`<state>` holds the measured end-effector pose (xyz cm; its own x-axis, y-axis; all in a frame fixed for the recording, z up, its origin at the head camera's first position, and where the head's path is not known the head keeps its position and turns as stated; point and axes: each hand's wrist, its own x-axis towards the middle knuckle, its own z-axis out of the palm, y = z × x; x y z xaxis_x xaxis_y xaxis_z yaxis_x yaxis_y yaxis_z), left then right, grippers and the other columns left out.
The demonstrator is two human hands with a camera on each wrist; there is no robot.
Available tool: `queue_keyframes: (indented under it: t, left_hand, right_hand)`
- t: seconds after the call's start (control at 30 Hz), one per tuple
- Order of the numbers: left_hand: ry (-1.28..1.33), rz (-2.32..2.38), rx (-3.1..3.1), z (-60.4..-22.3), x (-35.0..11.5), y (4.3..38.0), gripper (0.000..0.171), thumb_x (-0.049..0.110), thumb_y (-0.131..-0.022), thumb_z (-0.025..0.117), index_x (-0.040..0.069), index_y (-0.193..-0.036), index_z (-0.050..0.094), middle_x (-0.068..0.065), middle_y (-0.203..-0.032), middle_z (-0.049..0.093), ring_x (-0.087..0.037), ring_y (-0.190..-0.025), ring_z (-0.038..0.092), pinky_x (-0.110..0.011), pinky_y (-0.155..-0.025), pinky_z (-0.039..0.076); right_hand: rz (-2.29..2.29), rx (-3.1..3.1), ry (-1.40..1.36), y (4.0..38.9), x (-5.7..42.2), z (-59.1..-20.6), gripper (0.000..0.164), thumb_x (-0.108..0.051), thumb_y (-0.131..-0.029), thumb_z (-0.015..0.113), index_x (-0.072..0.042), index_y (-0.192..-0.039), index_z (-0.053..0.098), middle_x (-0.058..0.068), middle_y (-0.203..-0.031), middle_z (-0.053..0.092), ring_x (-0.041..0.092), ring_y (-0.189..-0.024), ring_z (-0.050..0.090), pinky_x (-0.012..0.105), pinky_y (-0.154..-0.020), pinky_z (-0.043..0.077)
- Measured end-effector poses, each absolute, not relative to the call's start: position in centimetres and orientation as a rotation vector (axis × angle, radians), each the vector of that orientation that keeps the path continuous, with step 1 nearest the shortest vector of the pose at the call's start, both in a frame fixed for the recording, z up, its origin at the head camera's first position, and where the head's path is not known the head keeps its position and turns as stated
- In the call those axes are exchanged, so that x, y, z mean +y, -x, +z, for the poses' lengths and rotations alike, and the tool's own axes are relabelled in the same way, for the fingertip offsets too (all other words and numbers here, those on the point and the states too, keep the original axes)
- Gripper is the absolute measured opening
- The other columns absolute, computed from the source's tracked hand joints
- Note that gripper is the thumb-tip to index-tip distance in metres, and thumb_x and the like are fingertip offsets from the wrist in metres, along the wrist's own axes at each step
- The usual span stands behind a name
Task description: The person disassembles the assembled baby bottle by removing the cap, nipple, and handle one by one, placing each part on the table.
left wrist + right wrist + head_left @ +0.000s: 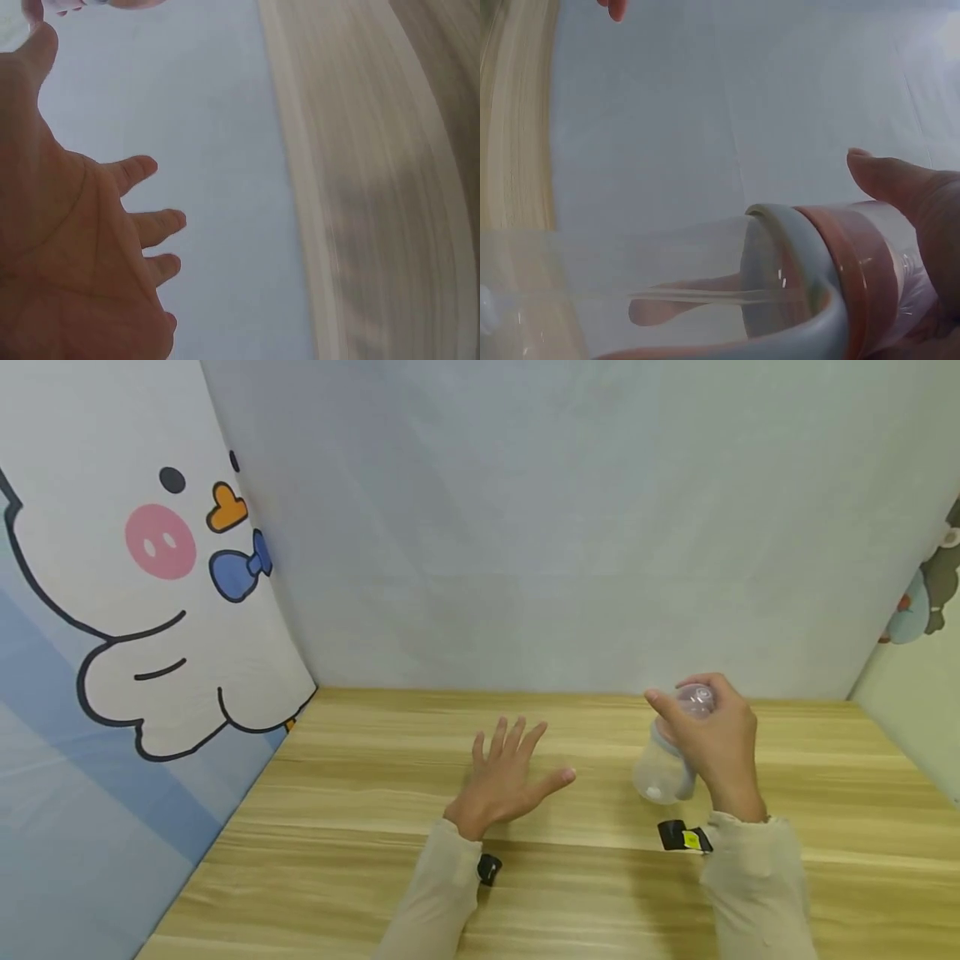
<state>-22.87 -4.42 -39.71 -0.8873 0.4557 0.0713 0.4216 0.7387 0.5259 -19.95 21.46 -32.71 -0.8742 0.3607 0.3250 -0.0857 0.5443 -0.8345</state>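
Observation:
My right hand (720, 747) grips a clear baby bottle (658, 775) by its upper part, thumb on the near left side and fingers round the back of the cap. The bottle is tilted, its base toward the lower left, and I cannot tell whether it touches the table. In the right wrist view a grey collar and handle, a pink ring (862, 270), a transparent cap and a thin straw inside show; a finger is visible through the clear body. My left hand (498, 781) is held palm down with fingers spread, apart from the bottle and holding nothing.
A wood-grain table (337, 827) spreads under both hands. Behind it hangs a pale grey cloth wall (525, 527). At the left stands a panel with a cartoon bird print (172, 610). Black straps (489, 868) sit at both wrists.

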Motion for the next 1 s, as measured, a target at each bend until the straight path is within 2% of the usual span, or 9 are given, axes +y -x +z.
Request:
queue_keyframes:
  t: [0.27, 0.5, 0.7, 0.87, 1.0]
  left_hand:
    - [-0.807, 0.862, 2.829, -39.4, -4.3, 22.5, 0.102, 0.088, -0.083, 0.044, 0.031, -0.162, 0.016, -0.008, -0.171, 0.01, -0.031, -0.159, -0.006, -0.063, -0.124, -0.009]
    - [-0.847, 0.857, 2.82, -39.2, -4.1, 22.3, 0.105, 0.074, -0.08, 0.065, 0.033, -0.162, 0.013, -0.005, -0.172, 0.006, -0.028, -0.159, -0.01, -0.062, -0.124, -0.01]
    - [-0.877, 0.86, 2.801, -38.8, -3.9, 22.2, 0.109, 0.071, -0.079, 0.069, 0.037, -0.162, 0.008, -0.004, -0.172, 0.005, -0.027, -0.159, -0.013, -0.062, -0.124, -0.01]
    - [-0.936, 0.93, 2.762, -38.5, -3.9, 22.3, 0.103, 0.07, -0.083, 0.066, 0.036, -0.162, 0.01, 0.002, -0.171, 0.014, -0.027, -0.16, -0.01, -0.063, -0.123, -0.008]
    - [-0.983, 0.966, 2.742, -38.2, -3.9, 22.2, 0.096, 0.064, -0.086, 0.067, 0.031, -0.162, 0.016, 0.006, -0.168, 0.023, -0.03, -0.16, -0.003, -0.064, -0.124, -0.005]
  right_hand:
    - [1.283, -2.271, 0.116, 19.6, 20.0, -32.4, 0.048, -0.043, -0.086, 0.079, -0.006, -0.114, 0.064, 0.018, -0.12, 0.067, 0.029, -0.103, 0.061, 0.031, -0.078, 0.048]
    - [1.293, -2.24, 0.018, 19.1, 18.9, -31.9, 0.044, -0.038, -0.087, 0.079, -0.005, -0.111, 0.064, 0.02, -0.118, 0.067, 0.034, -0.1, 0.063, 0.027, -0.073, 0.05]
    - [1.287, -2.239, -0.03, 18.9, 17.9, -31.6, 0.041, -0.037, -0.089, 0.077, -0.003, -0.109, 0.064, 0.021, -0.113, 0.068, 0.034, -0.098, 0.065, 0.028, -0.073, 0.051]
    - [1.287, -2.238, -0.076, 18.8, 17.2, -31.6, 0.039, -0.037, -0.09, 0.076, -0.003, -0.108, 0.064, 0.019, -0.107, 0.069, 0.029, -0.091, 0.064, 0.025, -0.068, 0.052]
    - [1.284, -2.225, -0.116, 18.5, 16.7, -31.4, 0.037, -0.035, -0.09, 0.076, -0.004, -0.107, 0.065, 0.017, -0.104, 0.069, 0.027, -0.087, 0.063, 0.025, -0.067, 0.052]
